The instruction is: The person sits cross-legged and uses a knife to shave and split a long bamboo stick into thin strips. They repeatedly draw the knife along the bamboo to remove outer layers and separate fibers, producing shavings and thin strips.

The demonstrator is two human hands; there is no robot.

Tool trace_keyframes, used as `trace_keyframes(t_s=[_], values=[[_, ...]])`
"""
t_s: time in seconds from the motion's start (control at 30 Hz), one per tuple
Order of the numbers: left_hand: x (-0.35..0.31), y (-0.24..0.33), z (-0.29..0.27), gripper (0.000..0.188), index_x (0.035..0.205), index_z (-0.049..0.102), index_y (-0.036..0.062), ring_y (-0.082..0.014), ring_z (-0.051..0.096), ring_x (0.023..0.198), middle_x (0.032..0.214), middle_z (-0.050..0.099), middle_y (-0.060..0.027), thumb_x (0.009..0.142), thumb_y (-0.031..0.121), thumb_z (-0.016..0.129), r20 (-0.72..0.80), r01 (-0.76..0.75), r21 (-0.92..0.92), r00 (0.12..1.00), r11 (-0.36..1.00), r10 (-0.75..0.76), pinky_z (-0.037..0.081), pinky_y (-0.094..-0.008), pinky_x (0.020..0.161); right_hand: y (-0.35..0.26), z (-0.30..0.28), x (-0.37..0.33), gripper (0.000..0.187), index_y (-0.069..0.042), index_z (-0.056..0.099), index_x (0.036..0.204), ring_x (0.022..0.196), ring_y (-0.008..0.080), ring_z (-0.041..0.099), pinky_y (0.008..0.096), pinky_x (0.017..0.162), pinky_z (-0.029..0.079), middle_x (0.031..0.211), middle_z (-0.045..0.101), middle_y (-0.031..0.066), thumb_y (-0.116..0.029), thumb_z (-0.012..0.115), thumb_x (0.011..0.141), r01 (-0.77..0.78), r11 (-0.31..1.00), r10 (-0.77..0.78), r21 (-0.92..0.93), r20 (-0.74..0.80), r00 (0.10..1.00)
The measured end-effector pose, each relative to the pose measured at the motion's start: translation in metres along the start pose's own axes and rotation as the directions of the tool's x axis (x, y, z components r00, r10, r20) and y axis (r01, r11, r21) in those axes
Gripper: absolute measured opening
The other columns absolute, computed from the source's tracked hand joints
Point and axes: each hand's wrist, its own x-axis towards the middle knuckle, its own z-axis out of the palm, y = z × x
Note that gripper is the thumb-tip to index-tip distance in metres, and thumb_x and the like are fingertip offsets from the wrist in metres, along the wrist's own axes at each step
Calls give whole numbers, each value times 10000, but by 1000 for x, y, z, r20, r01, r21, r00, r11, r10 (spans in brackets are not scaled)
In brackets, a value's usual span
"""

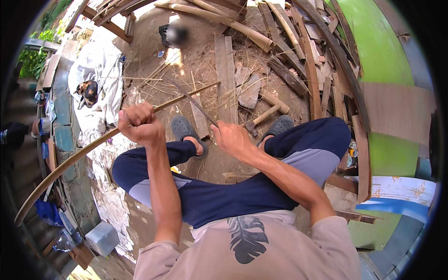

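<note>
My left hand (140,123) is closed round a long, thin bamboo strip (70,163), which slants from the lower left up to the middle of the view. In my right hand (232,138) is a long, narrow dark blade (195,101), like a knife; its handle is hidden in my fingers. The blade crosses the strip to the right of my left hand, near the strip's far end. Whether its edge bites into the strip I cannot tell. Between my feet, in grey clogs (182,127), lies a flat board (199,116).
A wooden mallet-shaped tool (268,113) lies by my right foot. Bamboo poles (219,21) and stacked timber (308,60) fill the far right. At left, a cat (87,92) lies on a white cloth (105,70). Thin shavings (154,74) litter the dirt ground.
</note>
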Motion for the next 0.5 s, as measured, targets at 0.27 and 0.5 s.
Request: trace_keyframes(t_s=[0.27, 0.5], values=[[4, -1, -13, 462, 596, 232, 167, -115, 160, 447, 499, 195, 28, 983, 335, 419, 71, 12, -42, 997, 999, -9, 201, -307, 468, 19, 1, 19, 298, 17, 601, 921, 650, 464, 643, 536, 586, 515, 702, 645, 259, -271, 552, 977, -79, 996, 81, -48, 60, 995], [5, -2, -15, 454, 599, 228, 167, -115, 160, 442, 498, 193, 28, 974, 333, 423, 106, 13, -48, 994, 999, -7, 196, -303, 461, 7, -5, 15, 323, 33, 616, 876, 684, 454, 672, 536, 614, 531, 706, 657, 277, -275, 556, 953, 141, 990, -140, 22, -39, 989]])
